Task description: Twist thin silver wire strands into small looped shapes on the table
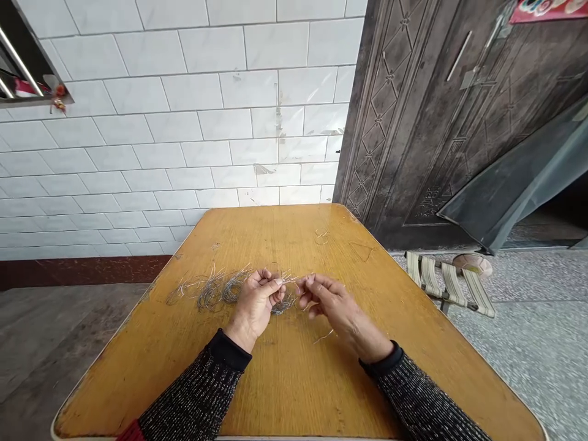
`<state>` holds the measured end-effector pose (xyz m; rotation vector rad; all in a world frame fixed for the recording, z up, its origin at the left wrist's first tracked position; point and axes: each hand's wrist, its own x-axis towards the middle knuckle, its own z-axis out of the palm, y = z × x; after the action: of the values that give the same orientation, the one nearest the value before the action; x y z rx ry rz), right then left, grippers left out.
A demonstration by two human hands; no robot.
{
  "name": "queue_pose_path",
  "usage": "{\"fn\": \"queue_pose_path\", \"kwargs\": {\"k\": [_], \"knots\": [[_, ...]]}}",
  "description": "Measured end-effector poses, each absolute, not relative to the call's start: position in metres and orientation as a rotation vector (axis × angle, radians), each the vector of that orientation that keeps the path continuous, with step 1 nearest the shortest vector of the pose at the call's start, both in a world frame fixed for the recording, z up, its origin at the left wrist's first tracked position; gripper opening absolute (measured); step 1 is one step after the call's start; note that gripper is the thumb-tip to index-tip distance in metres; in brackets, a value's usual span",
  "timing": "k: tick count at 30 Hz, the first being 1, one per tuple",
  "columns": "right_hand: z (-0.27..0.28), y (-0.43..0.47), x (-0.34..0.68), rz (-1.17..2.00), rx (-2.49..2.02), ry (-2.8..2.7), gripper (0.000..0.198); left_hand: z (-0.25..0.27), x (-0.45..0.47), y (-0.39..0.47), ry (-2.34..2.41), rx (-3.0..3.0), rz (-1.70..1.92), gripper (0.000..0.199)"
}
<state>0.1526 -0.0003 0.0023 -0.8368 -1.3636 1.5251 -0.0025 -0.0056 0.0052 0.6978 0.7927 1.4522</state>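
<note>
My left hand [263, 296] is closed in a pinch on thin wire, over the middle of the wooden table [294, 380]. Copper-coloured wire ends [289, 278] stick out from its fingertips to the right. Close by on the right, my right hand [325, 294] pinches thumb against forefinger at a fine wire end, its other fingers curled. Grey coils of wire [211, 291] lie to the left of my left hand, and another grey coil [283, 304] lies partly hidden under it. Below my right hand is a loose bit of wire [324, 336].
Thin wire scraps [321, 236] lie toward the table's far end. A white tiled wall [206, 135] stands behind it. To the right are a dark carved door [399, 122], a strapped folding stool [448, 282] and a grey sheet [519, 177].
</note>
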Motion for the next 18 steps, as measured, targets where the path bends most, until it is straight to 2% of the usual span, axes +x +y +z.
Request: {"fn": "queue_pose_path", "kwargs": {"k": [5, 18], "knots": [[-0.007, -0.006, 0.14, 1.748, -0.649, -1.386, 0.027, 0.004, -0.003, -0.004, 0.703, 0.62, 1.55, 0.032], [-0.01, -0.004, 0.14, 1.784, -0.536, -1.435, 0.025, 0.003, -0.007, -0.006, 0.633, 0.579, 1.381, 0.032]]}}
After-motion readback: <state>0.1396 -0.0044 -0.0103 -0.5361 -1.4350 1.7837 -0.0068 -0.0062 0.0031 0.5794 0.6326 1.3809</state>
